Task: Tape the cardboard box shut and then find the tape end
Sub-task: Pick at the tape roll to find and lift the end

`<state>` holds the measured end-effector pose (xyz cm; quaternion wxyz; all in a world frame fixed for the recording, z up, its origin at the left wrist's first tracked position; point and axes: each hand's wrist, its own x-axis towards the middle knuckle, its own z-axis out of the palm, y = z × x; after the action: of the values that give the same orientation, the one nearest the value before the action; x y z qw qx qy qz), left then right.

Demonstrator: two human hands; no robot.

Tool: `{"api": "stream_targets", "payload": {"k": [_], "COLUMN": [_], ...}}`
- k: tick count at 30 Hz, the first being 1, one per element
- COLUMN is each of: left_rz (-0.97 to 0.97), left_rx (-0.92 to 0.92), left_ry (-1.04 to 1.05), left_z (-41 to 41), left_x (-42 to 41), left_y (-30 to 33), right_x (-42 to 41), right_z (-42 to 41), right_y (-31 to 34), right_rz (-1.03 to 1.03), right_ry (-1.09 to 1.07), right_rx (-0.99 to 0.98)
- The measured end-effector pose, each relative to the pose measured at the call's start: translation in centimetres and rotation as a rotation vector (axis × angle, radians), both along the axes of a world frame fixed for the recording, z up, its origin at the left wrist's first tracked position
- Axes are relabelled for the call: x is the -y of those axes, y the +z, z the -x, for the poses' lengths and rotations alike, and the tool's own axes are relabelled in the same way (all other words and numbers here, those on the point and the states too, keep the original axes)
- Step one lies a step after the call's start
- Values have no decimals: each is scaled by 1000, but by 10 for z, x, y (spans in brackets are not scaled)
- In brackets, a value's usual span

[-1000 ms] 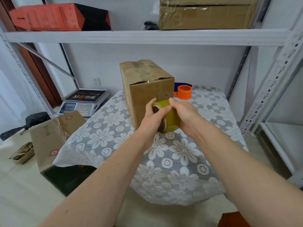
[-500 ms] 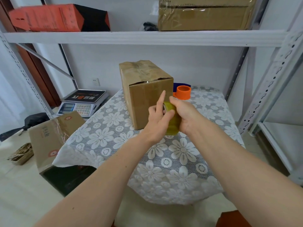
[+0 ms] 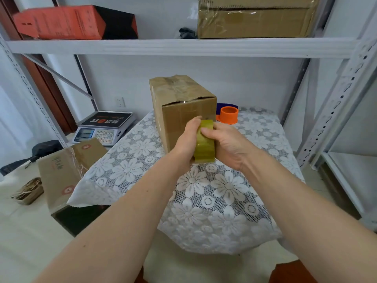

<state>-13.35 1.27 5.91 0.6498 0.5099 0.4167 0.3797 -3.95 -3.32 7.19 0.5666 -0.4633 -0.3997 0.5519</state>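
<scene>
At frame centre, the left hand (image 3: 186,139) and right hand (image 3: 227,145) both close around the tape roll (image 3: 204,145), now turned edge-on from a second ago, suggesting the end-search is under way. The cardboard box (image 3: 183,111) stands just behind, already taped.

Both hands clasp a roll of tape (image 3: 204,142) over the surface (image 3: 224,190): left hand (image 3: 187,139) on its left side, right hand (image 3: 228,146) on its right. A cardboard box (image 3: 183,107) stands just beyond.
</scene>
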Motion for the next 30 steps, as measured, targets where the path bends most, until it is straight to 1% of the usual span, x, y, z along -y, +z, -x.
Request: {"api": "stream_targets", "payload": {"k": [3, 6, 8, 10, 13, 15, 18, 20, 24, 26, 28, 30], "left_rz": [101, 114, 58, -36, -153, -187, -182, -129, 82, 168, 230, 223], "left_rx": [75, 68, 12, -36, -38, -42, -45, -39, 30, 68, 98, 77], "left_ry": [-10, 21, 31, -9, -59, -43, -3, 24, 119, 147, 137, 82], "left_z": [0, -2, -3, -4, -3, -3, -5, -7, -6, -6, -6, -4], "left_x": [-2, -1, 2, 4, 5, 4, 6, 6, 4, 1, 1, -1], "left_y": [0, -3, -5, -8, -12, -14, -11, -10, -9, -10, -9, -11], "right_x": [2, 1, -2, -6, -5, -4, -2, -2, 0, 2, 3, 4], "right_z": [0, 2, 5, 6, 6, 4, 3, 4, 3, 1, -1, -1], "right_y": [0, 2, 2, 3, 5, 5, 4, 4, 4, 4, 3, 6], "right_rz": [-11, 21, 65, 98, 97, 89, 64, 68, 49, 36, 32, 47], "right_ry": [19, -66, -177, -288, -406, -445, -452, -410, -178, -116, -124, -199], "right_rx": [38, 20, 25, 64, 124, 141, 191, 239, 309, 342, 388, 435]}}
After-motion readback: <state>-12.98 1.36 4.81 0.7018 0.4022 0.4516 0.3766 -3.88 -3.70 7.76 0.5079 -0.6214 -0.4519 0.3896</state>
